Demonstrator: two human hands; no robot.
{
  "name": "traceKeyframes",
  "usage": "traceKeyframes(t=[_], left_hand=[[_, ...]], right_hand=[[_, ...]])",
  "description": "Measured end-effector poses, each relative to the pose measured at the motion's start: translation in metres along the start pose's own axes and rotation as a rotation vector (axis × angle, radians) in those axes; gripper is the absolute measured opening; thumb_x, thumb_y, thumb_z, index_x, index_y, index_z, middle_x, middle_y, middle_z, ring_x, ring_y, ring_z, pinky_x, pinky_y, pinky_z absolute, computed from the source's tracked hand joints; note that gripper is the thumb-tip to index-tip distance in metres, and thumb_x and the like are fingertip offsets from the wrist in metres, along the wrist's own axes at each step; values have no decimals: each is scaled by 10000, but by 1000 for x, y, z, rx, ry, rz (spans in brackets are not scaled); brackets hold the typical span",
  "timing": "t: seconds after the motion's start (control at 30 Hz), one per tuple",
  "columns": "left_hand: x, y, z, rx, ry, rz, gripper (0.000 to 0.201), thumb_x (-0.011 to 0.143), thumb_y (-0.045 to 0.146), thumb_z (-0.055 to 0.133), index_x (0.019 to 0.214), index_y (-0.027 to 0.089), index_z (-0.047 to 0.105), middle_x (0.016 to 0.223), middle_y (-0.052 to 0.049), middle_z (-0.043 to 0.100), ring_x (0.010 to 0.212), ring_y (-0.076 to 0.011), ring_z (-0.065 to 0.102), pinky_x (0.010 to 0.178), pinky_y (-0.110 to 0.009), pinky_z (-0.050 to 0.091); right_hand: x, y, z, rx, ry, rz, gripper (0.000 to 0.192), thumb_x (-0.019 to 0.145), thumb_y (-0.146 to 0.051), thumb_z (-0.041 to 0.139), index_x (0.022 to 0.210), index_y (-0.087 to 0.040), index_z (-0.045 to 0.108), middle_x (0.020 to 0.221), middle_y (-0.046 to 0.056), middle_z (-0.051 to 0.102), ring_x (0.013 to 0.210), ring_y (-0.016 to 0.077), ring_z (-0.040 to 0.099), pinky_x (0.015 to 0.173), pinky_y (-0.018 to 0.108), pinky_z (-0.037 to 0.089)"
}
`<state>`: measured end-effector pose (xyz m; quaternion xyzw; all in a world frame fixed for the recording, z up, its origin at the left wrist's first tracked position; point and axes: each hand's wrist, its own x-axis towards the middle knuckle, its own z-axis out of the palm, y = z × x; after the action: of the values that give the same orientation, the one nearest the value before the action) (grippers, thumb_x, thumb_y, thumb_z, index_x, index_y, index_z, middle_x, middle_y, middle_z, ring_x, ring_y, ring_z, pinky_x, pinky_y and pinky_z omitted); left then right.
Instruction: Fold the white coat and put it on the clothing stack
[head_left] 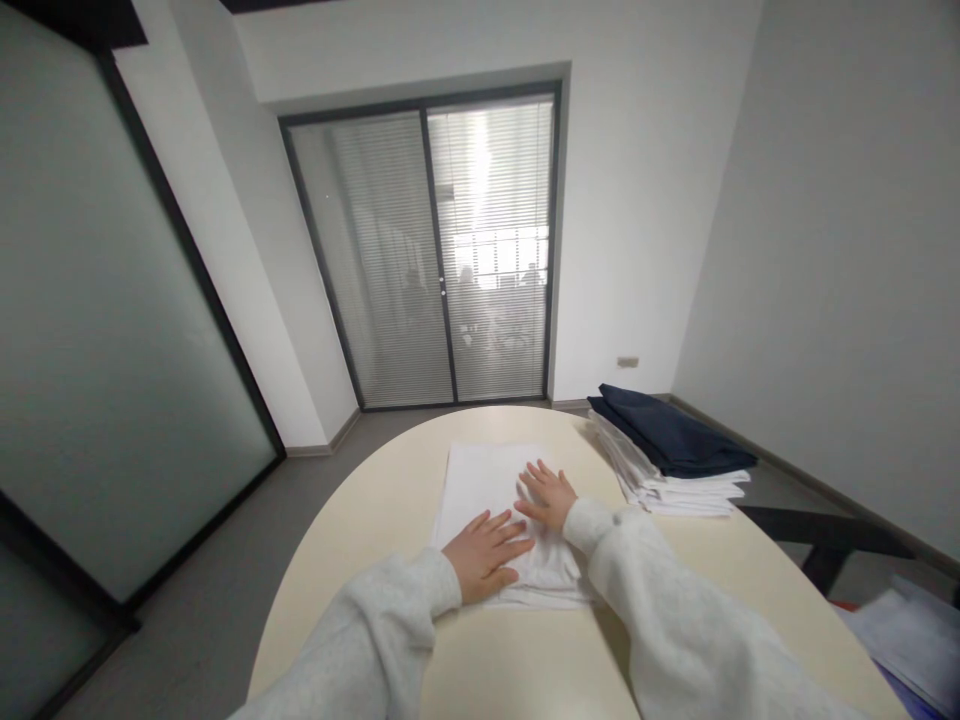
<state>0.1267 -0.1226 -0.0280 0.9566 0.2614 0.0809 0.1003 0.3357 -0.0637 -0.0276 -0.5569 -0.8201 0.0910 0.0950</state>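
Observation:
A folded white cloth (480, 480) lies flat on the round cream table (360, 540) in front of me. My left hand (486, 556) rests palm down on its near left part, fingers spread. Farther up and to the right, my right hand (547, 496) also lies on the cloth with its fingers apart. Neither hand grips anything. Slight wrinkles and stacked fold edges show along the cloth's near right side. Part of the cloth is hidden under my hands and the right sleeve.
At the table's right back edge sits a stack of folded white cloths (667, 492) with a dark navy cloth (667, 430) on top. Lower right, off the table, is another pile of fabric (907, 630). A dark bar (825, 530) stands beyond the table's right edge.

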Motion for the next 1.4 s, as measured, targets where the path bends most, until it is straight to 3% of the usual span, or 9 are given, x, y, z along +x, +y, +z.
traceKeyframes(t=[0.13,0.27,0.43,0.57,0.73,0.87,1.03,1.2,1.4], left_hand=[[2,-4,-2,-90,63,6,490,876,472,369,1319,263,389,1394,-47,371,1300,-226,269,1077,-470,151],[-9,-32,-1,-249,129,-41,488,940,398,163,1226,198,504,1284,-70,501,1223,-159,398,1050,-354,274],[-26,-63,5,-6,98,-115,578,855,523,379,1343,213,373,1464,-90,214,1353,-262,113,1084,-449,164],[-31,-69,5,44,-1,-172,590,865,535,341,1380,250,294,1470,-72,198,1356,-254,106,1082,-472,120],[-37,-75,-9,-37,21,-178,584,818,534,445,1315,229,409,1420,-86,326,1307,-245,269,1064,-423,195],[-37,-72,-23,-104,206,-272,318,830,416,469,974,188,639,1058,-76,614,1013,-190,518,921,-319,358],[-32,-55,-29,-213,203,-400,268,783,385,523,712,145,619,642,9,536,624,-105,462,595,-212,359],[-30,-40,-26,-482,-39,-409,325,701,453,607,636,137,566,478,72,408,472,-49,344,450,-168,255],[-36,-38,-23,-727,-226,-407,407,553,512,708,669,152,558,461,78,445,419,-55,384,417,-171,291]], right_hand=[[-23,-27,24,23,-11,-217,711,816,-624,333,1369,-177,338,1437,155,248,1332,318,163,1021,584,148],[-43,-27,38,-30,37,-335,719,835,-616,292,1418,-205,197,1466,138,137,1346,303,102,1047,563,87],[-56,-14,30,-57,47,-438,685,829,-611,325,1409,-264,212,1476,88,128,1349,296,80,1050,560,68],[-65,-7,23,-3,-30,-487,641,836,-593,329,1399,-306,225,1470,40,178,1352,278,82,1056,547,66],[-73,14,5,228,-167,-514,524,838,-545,352,1289,-301,458,1401,39,358,1330,264,199,1043,515,177],[-74,22,-20,421,-202,-560,407,826,-462,384,894,-208,694,1087,94,635,1083,211,533,923,357,390],[-79,10,-31,66,-203,-323,301,742,-423,500,653,-179,653,679,78,645,655,171,569,638,279,426],[-81,0,-24,-167,-294,-100,366,746,-503,462,678,-201,656,674,82,655,592,191,564,526,278,369],[-77,16,-19,-76,-427,-82,209,705,-358,528,601,-207,627,591,16,630,576,153,549,530,247,363]])
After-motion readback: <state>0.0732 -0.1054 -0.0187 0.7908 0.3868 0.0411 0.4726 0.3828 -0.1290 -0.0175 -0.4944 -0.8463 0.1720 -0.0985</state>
